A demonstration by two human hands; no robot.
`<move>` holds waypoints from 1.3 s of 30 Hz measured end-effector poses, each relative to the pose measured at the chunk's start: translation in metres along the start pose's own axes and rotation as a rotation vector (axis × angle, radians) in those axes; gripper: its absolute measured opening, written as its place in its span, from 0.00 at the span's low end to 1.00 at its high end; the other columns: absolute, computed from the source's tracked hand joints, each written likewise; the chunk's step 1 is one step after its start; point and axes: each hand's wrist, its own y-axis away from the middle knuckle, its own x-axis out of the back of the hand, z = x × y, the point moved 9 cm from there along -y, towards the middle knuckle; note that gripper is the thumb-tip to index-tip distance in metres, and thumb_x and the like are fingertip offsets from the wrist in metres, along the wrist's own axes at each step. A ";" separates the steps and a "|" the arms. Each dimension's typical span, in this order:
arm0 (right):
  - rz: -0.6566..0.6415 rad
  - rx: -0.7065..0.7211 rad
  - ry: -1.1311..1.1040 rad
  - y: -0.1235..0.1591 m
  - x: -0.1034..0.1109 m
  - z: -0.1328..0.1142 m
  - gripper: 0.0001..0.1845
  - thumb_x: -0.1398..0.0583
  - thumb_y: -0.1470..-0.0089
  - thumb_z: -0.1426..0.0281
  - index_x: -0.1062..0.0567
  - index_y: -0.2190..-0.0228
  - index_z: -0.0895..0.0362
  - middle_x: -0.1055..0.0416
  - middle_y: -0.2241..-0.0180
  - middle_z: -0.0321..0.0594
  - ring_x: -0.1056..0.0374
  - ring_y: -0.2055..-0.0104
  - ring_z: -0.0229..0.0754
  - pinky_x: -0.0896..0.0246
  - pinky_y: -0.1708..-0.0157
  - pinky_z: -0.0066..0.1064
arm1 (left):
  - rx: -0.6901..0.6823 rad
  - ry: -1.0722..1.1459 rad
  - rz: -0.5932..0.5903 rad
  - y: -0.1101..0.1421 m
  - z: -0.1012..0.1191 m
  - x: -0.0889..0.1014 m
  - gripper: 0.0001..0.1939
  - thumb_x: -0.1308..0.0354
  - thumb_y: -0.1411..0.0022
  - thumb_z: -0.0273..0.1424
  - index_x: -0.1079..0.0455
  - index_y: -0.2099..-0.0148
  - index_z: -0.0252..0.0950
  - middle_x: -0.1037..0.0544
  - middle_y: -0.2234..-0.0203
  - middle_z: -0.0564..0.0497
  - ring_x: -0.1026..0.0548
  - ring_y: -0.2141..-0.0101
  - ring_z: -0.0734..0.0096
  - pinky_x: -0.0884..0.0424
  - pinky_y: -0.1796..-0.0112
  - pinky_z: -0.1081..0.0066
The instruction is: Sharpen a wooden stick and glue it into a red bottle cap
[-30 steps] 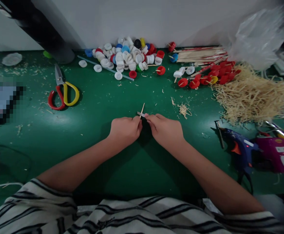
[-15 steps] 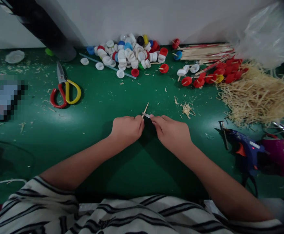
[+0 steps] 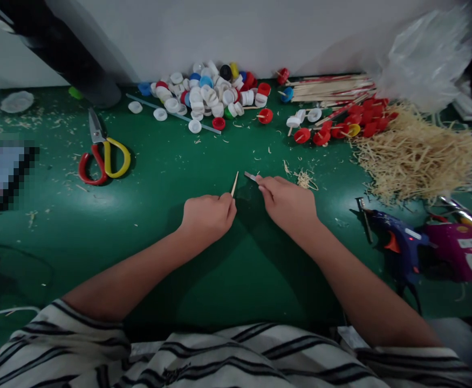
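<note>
My left hand (image 3: pixel 209 216) is closed around a thin wooden stick (image 3: pixel 234 184), whose pointed tip sticks up past the thumb. In my right hand (image 3: pixel 290 205) is a small metal blade (image 3: pixel 251 176), pinched between thumb and fingers and pointing left. A short gap separates the blade from the stick. The stick's lower part is hidden in my left fist, and the blade's rear end is covered by my right fingers. Close to my right hand lies a little heap of wood shavings (image 3: pixel 306 179) on the green table (image 3: pixel 171 172).
Bottle caps (image 3: pixel 209 97) are piled at the back, with wooden sticks (image 3: pixel 328 89) and red caps on sticks (image 3: pixel 371 121) to their right. A big shavings pile (image 3: pixel 425 156) and a glue gun (image 3: pixel 401 237) lie right. Scissors (image 3: pixel 100 151) and a blurred device (image 3: pixel 5 170) lie left.
The blade has come off the stick, and my right hand has moved slightly up and away. My left hand still grips the stick. The whole view has shifted a little.
</note>
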 end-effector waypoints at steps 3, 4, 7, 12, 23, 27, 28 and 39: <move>0.032 -0.001 -0.038 0.001 0.003 0.009 0.24 0.51 0.25 0.64 0.19 0.41 0.49 0.17 0.53 0.43 0.28 0.67 0.42 0.54 0.74 0.34 | -0.016 0.019 0.011 0.000 0.000 -0.002 0.26 0.60 0.23 0.39 0.21 0.60 0.35 0.21 0.75 0.45 0.26 0.75 0.63 0.54 0.75 0.66; 0.043 -0.001 -0.050 0.003 0.004 0.011 0.24 0.50 0.25 0.64 0.19 0.41 0.49 0.17 0.52 0.43 0.27 0.66 0.42 0.54 0.74 0.34 | -0.019 0.023 0.030 0.000 -0.001 -0.002 0.27 0.60 0.23 0.40 0.22 0.61 0.36 0.21 0.75 0.45 0.27 0.75 0.64 0.54 0.75 0.66; 0.043 0.023 -0.102 0.010 0.004 0.006 0.23 0.49 0.26 0.63 0.18 0.42 0.48 0.16 0.51 0.43 0.25 0.64 0.43 0.52 0.74 0.32 | -0.024 0.032 0.088 0.001 -0.003 -0.003 0.26 0.59 0.23 0.40 0.22 0.62 0.37 0.21 0.75 0.45 0.28 0.76 0.64 0.54 0.74 0.66; -0.012 0.099 -0.164 0.022 -0.001 -0.011 0.22 0.47 0.27 0.63 0.17 0.43 0.46 0.16 0.51 0.40 0.23 0.62 0.42 0.50 0.73 0.31 | 0.020 0.040 0.105 0.002 -0.006 -0.002 0.21 0.54 0.25 0.40 0.23 0.61 0.37 0.20 0.75 0.45 0.25 0.73 0.63 0.53 0.73 0.67; -0.036 0.107 -0.202 0.027 0.000 -0.012 0.20 0.46 0.26 0.63 0.17 0.45 0.46 0.15 0.51 0.39 0.23 0.62 0.41 0.46 0.72 0.30 | 0.078 0.086 0.111 0.003 -0.009 0.000 0.17 0.50 0.28 0.41 0.24 0.61 0.38 0.20 0.75 0.46 0.21 0.69 0.60 0.49 0.72 0.66; -0.057 0.089 -0.206 0.027 0.000 -0.013 0.20 0.46 0.27 0.63 0.17 0.45 0.46 0.15 0.50 0.38 0.22 0.61 0.41 0.46 0.72 0.30 | 0.113 0.091 0.108 0.003 -0.012 -0.001 0.16 0.48 0.29 0.41 0.23 0.59 0.38 0.19 0.73 0.46 0.20 0.69 0.60 0.47 0.72 0.67; -0.062 0.087 -0.209 0.026 0.000 -0.013 0.19 0.46 0.27 0.64 0.18 0.45 0.46 0.15 0.50 0.38 0.22 0.60 0.42 0.46 0.72 0.30 | 0.112 0.087 0.102 0.003 -0.012 -0.001 0.16 0.49 0.29 0.41 0.23 0.58 0.38 0.19 0.73 0.46 0.20 0.69 0.60 0.47 0.72 0.66; -0.081 0.109 -0.208 0.027 -0.002 -0.015 0.19 0.46 0.26 0.63 0.18 0.44 0.45 0.16 0.49 0.37 0.22 0.59 0.42 0.48 0.72 0.30 | 0.067 0.039 0.074 0.003 -0.007 0.000 0.17 0.51 0.28 0.39 0.23 0.57 0.36 0.19 0.73 0.44 0.20 0.70 0.59 0.52 0.72 0.66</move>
